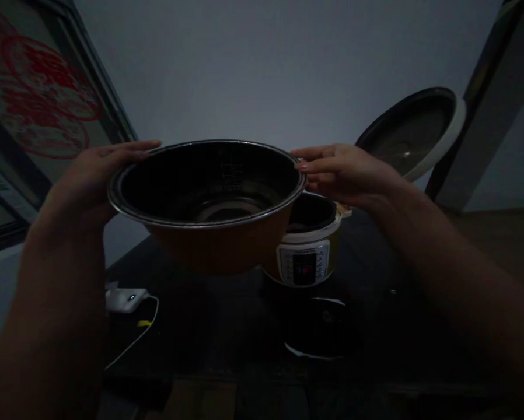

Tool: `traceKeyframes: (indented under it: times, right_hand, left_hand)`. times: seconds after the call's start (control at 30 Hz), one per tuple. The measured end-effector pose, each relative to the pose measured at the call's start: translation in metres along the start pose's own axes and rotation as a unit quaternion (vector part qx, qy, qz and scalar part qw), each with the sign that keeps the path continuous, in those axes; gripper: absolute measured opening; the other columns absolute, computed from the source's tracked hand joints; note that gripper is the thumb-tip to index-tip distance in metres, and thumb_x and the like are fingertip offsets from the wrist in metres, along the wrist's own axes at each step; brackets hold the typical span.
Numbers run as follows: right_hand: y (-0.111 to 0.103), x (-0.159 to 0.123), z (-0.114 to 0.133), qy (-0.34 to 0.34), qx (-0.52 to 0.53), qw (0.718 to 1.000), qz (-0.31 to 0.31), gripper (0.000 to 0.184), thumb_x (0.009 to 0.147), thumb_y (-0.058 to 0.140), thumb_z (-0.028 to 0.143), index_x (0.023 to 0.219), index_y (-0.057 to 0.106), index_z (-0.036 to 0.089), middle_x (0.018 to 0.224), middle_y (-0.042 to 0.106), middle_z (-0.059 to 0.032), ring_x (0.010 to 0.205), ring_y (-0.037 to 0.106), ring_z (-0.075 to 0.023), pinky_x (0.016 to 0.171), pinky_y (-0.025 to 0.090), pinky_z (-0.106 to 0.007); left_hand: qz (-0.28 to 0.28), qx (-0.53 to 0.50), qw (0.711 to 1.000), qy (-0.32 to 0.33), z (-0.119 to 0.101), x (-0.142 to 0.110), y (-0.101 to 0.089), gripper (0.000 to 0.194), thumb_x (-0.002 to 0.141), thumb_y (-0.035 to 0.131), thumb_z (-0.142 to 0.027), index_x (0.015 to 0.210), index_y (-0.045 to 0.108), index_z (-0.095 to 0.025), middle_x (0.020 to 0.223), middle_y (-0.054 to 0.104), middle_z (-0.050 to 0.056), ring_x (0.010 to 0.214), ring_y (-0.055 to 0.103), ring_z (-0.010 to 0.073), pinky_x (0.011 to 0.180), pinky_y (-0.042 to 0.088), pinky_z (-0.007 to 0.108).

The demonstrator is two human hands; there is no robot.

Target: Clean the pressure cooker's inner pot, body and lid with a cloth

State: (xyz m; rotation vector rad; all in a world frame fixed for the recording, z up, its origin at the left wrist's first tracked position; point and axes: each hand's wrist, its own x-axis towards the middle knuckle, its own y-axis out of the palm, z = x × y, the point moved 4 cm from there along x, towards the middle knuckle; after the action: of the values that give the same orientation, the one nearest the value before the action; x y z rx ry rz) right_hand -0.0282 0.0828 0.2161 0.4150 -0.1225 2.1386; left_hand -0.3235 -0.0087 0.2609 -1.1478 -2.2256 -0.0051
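Observation:
Between my two hands hangs a rice cooker inner pot (218, 248), dark inside with level marks on its far wall and orange-brown outside. It is raised above the table and tilted a little toward me. My left hand (100, 169) grips the rim at the left, with the thumb side hidden under it. On the opposite side, the fingers of my right hand (332, 169) close on the rim. Behind the pot stands the rice cooker (306, 262), partly covered by it, with a lit control panel. Its round lid (413, 137) is raised at the right.
The dark table (209, 326) spreads below. A white device (126, 298) with a cable lies at the left, beside a yellow scrap (145, 323). In front of the cooker is a dark round shape (321, 329) with pale edges. A window (38, 99) with red decorations is at left.

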Motion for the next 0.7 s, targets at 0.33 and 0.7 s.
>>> traceKeyframes:
  times: [0.33, 0.7]
  right_hand:
    - [0.054, -0.057, -0.096, 0.074, 0.108, 0.991, 0.024, 0.053, 0.066, 0.078, 0.017, 0.117, 0.063, 0.016, 0.077, 0.058, 0.0027, 0.052, 0.049, -0.0049, 0.049, 0.043, -0.020]
    - [0.060, -0.105, -0.194, 0.201, 0.140, 0.969, -0.040, 0.092, 0.070, 0.081, 0.035, 0.147, 0.034, 0.018, 0.087, 0.055, 0.0007, 0.053, 0.051, -0.0056, 0.051, 0.043, -0.023]
  left_hand:
    - [-0.003, -0.032, 0.980, -0.197, 0.097, -0.078, -0.041, 0.062, 0.061, 0.073, -0.030, 0.123, 0.065, -0.030, 0.084, 0.076, -0.003, 0.060, 0.065, 0.0139, 0.051, 0.050, 0.020]
    - [-0.001, -0.128, 0.949, -0.288, 0.210, -0.135, -0.007, 0.050, 0.057, 0.081, -0.043, 0.103, 0.073, -0.024, 0.096, 0.077, 0.003, 0.085, 0.070, 0.0214, 0.068, 0.056, 0.024]
